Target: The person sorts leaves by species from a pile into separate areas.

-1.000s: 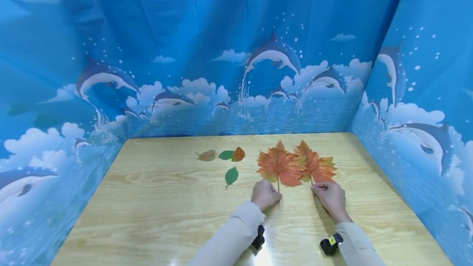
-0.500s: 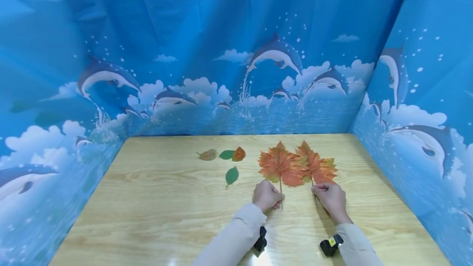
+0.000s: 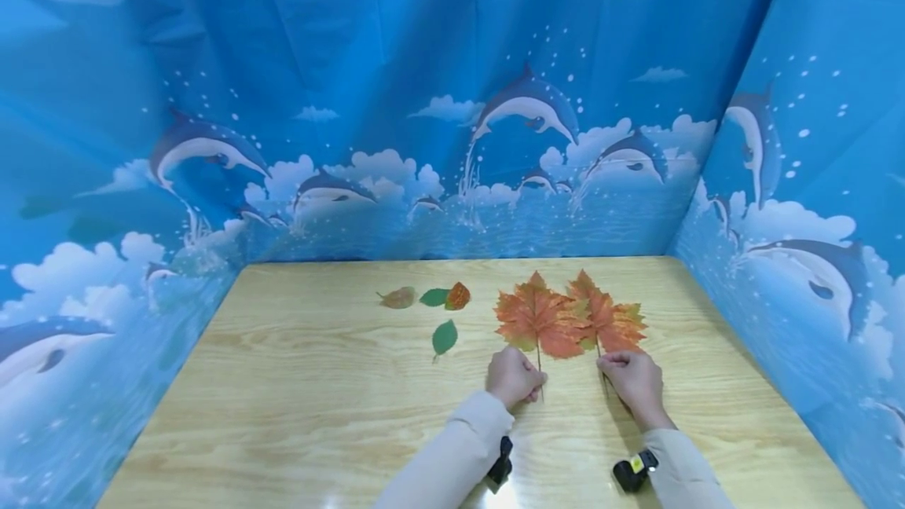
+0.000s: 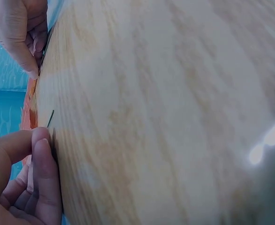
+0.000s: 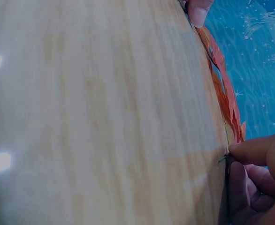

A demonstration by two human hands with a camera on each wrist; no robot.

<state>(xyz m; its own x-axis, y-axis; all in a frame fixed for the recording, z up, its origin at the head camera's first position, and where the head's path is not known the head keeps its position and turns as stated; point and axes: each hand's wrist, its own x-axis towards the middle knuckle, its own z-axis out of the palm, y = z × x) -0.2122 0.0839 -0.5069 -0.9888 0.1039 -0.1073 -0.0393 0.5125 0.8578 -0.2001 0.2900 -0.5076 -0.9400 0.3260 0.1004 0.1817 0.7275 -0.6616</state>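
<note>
Two orange-red maple leaves lie side by side at the right of the table, their edges overlapping. My left hand (image 3: 512, 377) pinches the thin stem of the left maple leaf (image 3: 536, 314) between thumb and finger. In the left wrist view the stem (image 4: 50, 118) pokes out past the fingertips. The stem of the right maple leaf (image 3: 610, 319) is pinched by my right hand (image 3: 634, 383), close under the blade. From the right wrist the leaves show edge-on as an orange strip, with the stem tip (image 5: 223, 158) at the thumb.
Left of the maple leaves lie several small leaves: a brownish one (image 3: 398, 298), a green one (image 3: 433, 297) touching an orange-red one (image 3: 458, 296), and another green one (image 3: 445, 337) nearer. A dolphin-printed blue curtain (image 3: 424, 124) borders the wooden table (image 3: 297, 383) behind and at the sides.
My left hand has shifted slightly to the right, and the lower end of its maple leaf's stem has swung right with it. The right hand stays practically still.
</note>
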